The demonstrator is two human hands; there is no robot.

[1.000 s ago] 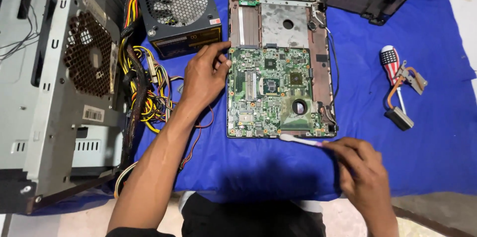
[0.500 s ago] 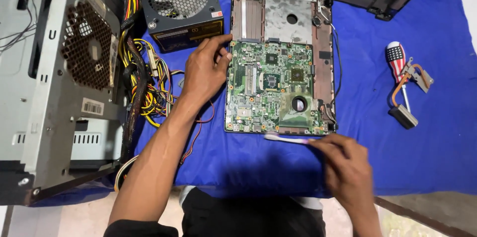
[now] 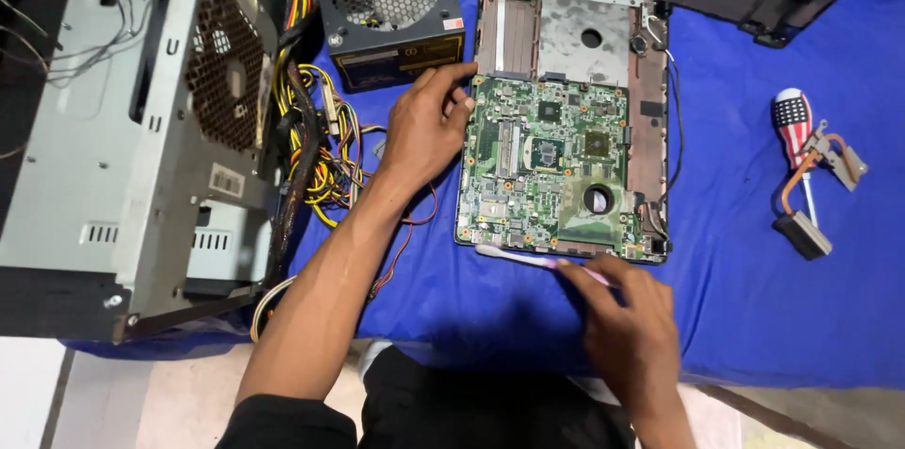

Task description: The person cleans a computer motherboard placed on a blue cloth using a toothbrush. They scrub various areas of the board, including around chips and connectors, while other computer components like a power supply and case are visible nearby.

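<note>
The board [image 3: 547, 171] was steadied by the flat, ungripping left hand [image 3: 429, 129]. A brush [image 3: 528, 258], pinched in the right hand [image 3: 627, 331], was laid along its near edge; brushing was judged under way, light strokes required.

The right hand [image 3: 627, 322] slides leftward along the near edge of the board [image 3: 551, 166], carrying the brush [image 3: 528, 259] with it; the brush head now lies nearer the board's near-left corner. The left hand [image 3: 429, 129] shifts little against the board's left edge. The view itself swings left, so everything sits further right in frame.
</note>
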